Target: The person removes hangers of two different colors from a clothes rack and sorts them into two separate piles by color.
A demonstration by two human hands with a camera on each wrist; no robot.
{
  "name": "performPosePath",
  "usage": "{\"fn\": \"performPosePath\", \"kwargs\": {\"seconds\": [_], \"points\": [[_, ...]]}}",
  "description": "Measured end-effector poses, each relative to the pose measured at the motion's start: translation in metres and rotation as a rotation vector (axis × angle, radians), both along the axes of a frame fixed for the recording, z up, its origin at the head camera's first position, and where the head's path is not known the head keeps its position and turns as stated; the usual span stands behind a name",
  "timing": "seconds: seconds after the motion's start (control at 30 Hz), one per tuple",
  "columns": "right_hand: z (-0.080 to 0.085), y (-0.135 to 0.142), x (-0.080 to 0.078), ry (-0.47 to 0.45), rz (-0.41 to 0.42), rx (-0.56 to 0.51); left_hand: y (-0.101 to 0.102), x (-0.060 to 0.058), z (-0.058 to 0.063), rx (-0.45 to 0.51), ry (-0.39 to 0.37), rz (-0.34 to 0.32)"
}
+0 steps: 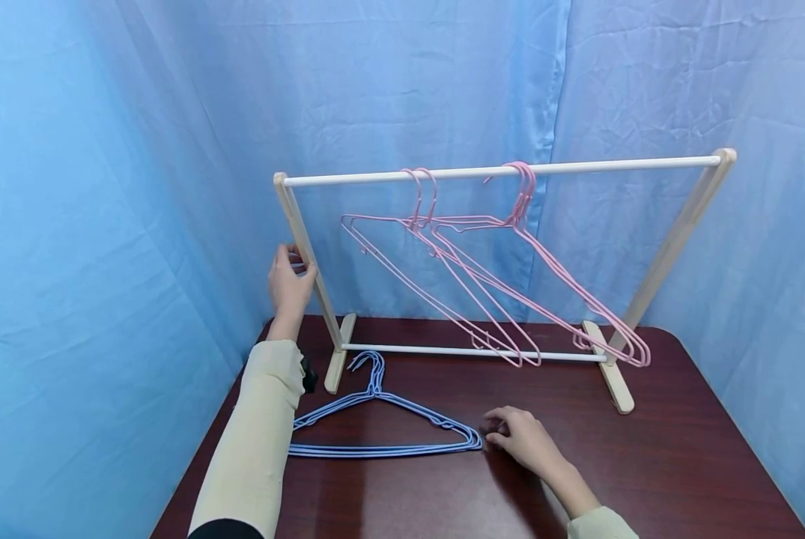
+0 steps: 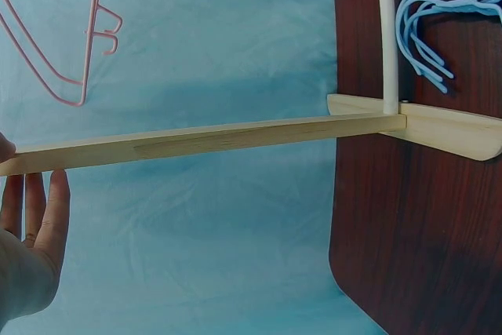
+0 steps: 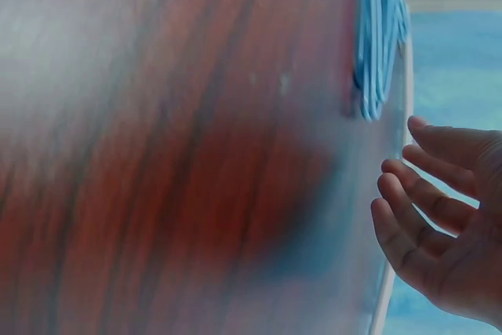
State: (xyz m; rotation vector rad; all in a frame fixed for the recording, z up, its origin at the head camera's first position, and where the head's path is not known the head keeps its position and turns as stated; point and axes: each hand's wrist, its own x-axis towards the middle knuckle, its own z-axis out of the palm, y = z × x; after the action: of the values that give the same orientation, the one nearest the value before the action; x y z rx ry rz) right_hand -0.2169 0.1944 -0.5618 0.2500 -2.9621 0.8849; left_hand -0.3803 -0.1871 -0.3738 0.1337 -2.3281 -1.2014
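A small clothes rack with a white top rail [image 1: 362, 178] and pale wooden uprights stands on the table. My left hand [image 1: 290, 288] pinches its left upright [image 2: 227, 140], thumb on one side and fingers on the other. Several pink wire hangers [image 1: 520, 203] hang from the rail, two left of centre and the others bunched further right. In front of the rack, a stack of blue hangers [image 1: 375, 390] lies flat, hooks towards the rail; my left sleeve hides their left end. Close by their right corner is my right hand [image 1: 523, 442], fingers loosely bent and holding nothing.
Dark red-brown wooden table [image 1: 672, 449] carries everything. Blue curtains [image 1: 173, 224] hang behind and on both sides. The rack's wooden feet [image 1: 616, 385] and lower white bar [image 1: 442, 349] stand behind the blue hangers.
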Motion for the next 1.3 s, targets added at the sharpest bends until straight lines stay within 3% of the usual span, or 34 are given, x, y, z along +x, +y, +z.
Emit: {"fn": "performPosePath", "kwargs": {"seconds": [0.33,0.63,0.9,1.17,1.3], "points": [[0.022,0.048,0.002,-0.011,-0.034,-0.086,-0.001,-0.001,-0.001,0.014,0.014,-0.008],[0.055,0.088,0.008,0.119,-0.073,-0.124,0.000,0.000,0.000,0.008,0.010,-0.006],[0.080,0.129,0.013,0.223,-0.179,-0.121,0.000,0.000,0.001,0.009,0.008,-0.006],[0.106,0.160,0.027,0.227,-0.162,-0.328,0.000,0.000,0.000,0.006,0.015,-0.006],[0.117,0.170,0.030,0.172,-0.047,-0.720,0.000,0.000,0.000,0.004,0.012,-0.003]]}}
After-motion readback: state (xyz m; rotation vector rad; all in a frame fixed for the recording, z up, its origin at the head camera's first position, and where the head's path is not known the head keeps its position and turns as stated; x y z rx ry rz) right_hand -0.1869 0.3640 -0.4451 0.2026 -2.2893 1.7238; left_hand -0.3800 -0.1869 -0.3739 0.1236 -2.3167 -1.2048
